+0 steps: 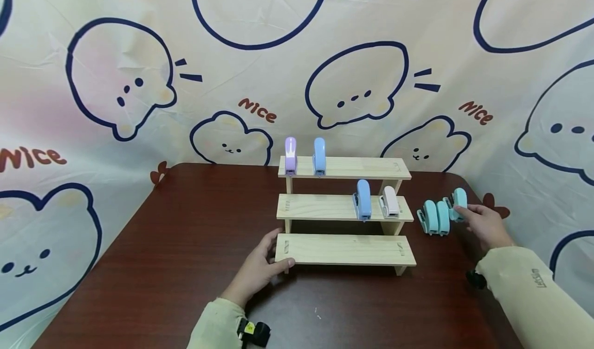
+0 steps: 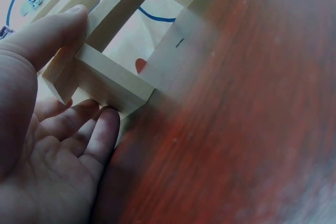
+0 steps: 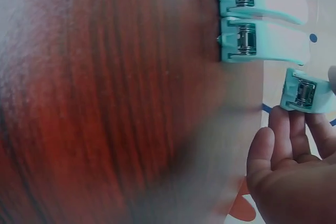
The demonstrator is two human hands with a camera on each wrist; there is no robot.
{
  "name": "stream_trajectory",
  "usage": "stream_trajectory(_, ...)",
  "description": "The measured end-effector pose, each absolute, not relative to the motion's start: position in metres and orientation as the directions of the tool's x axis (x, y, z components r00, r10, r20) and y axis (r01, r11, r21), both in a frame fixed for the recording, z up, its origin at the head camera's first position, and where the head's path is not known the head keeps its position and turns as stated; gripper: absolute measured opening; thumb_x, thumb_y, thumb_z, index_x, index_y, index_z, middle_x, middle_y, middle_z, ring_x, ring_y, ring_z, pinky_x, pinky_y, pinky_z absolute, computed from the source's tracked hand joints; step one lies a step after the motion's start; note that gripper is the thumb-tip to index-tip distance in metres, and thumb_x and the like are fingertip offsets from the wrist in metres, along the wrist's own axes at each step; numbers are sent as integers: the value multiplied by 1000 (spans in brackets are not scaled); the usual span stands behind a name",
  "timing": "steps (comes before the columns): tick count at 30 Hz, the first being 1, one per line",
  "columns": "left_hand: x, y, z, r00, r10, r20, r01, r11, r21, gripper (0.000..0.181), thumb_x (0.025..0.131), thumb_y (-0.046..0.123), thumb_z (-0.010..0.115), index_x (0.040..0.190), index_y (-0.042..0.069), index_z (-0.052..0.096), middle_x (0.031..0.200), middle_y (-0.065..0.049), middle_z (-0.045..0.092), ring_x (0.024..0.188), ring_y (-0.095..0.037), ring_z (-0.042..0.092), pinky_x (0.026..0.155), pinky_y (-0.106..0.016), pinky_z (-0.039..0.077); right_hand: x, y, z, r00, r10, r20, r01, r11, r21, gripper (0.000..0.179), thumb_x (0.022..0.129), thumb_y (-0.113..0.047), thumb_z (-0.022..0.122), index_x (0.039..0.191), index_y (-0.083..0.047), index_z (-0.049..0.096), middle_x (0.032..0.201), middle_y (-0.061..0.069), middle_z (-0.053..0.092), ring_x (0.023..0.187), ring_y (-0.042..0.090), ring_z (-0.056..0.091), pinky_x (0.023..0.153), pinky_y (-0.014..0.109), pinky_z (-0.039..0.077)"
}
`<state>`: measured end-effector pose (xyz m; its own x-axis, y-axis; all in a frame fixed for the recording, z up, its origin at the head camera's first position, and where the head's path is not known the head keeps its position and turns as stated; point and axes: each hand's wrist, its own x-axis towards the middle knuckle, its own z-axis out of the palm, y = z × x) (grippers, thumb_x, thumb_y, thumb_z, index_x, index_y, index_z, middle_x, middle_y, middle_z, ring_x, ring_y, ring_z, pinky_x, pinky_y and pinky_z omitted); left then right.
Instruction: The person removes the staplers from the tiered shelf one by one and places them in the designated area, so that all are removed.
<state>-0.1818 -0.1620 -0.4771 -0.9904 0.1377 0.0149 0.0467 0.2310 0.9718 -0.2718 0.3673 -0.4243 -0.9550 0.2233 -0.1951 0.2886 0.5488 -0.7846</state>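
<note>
A teal stapler (image 1: 460,199) is pinched in the right grip (image 1: 489,225), just beside two teal staplers (image 1: 430,217) by the counter's (image 1: 162,266) edge. A wooden rack (image 1: 345,248), bearing four more staplers (image 1: 364,199), is clasped by the left grip (image 1: 255,271). The pinched stapler's spring (image 3: 305,93) is disclosed only in the right wrist view.

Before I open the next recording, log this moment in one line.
left hand: grips rack at bottom left | right hand: holds teal stapler | table: two more teal staplers | rack: two staplers top, two middle
</note>
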Motion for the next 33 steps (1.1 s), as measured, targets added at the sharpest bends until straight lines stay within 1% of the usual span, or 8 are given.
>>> stream_trajectory(3,-182,-162,-477,-989,149,17,49,218,975,85,84,13,83,153,3,36,136,-15,58,110,-25,61,86,-34,51,-271,370,-428,-956,202,-210,289,565,-773,97,98,-63,44,150,16,23,156,41,7,123,52,43,101,63,39)
stream_trajectory(6,-181,-163,-476,-987,161,18,51,203,978,85,84,13,83,154,4,35,136,-16,58,105,-24,62,83,-32,52,-272,372,-432,-952,196,-234,305,567,-765,99,98,-65,44,151,16,21,157,40,4,126,55,40,104,64,36)
stream_trajectory(7,-181,-163,-476,-986,163,18,51,198,979,85,84,12,82,154,4,35,136,-16,57,105,-24,62,82,-32,52,-272,372,-434,-949,203,-240,314,559,-767,99,98,-65,44,151,15,21,157,40,7,127,54,40,105,64,36)
stream_trajectory(10,-181,-163,-476,-986,165,15,48,200,979,85,84,13,82,154,4,34,136,-16,57,105,-23,62,82,-33,52,-272,371,-438,-943,218,-250,330,545,-770,97,98,-63,45,151,15,21,151,39,26,127,50,42,105,60,39)
stream_trajectory(15,-181,-163,-477,-985,173,12,47,203,978,86,84,14,82,154,5,34,136,-16,57,101,-23,64,79,-32,52,-268,371,-444,-947,216,-236,318,556,-768,93,99,-60,45,151,15,24,149,38,30,126,47,44,102,57,42)
stream_trajectory(22,-182,-163,-477,-985,174,10,44,196,979,86,85,14,82,154,4,33,135,-17,57,99,-23,64,78,-32,52,-262,371,-449,-952,197,-233,305,580,-755,91,100,-59,44,149,16,25,143,38,34,123,48,41,101,59,39)
stream_trajectory(26,-182,-164,-477,-983,181,4,40,194,980,86,85,14,82,155,5,33,135,-17,57,97,-23,65,77,-33,53,-260,369,-450,-956,191,-222,293,595,-748,91,100,-59,44,148,17,26,144,39,32,123,48,36,101,61,37)
stream_trajectory(33,-181,-163,-477,-984,179,4,38,182,983,85,86,13,81,155,5,32,135,-18,57,97,-23,65,77,-32,53,-257,370,-456,-968,187,-166,249,658,-710,89,101,-60,41,146,16,31,145,40,32,122,48,37,100,61,38)
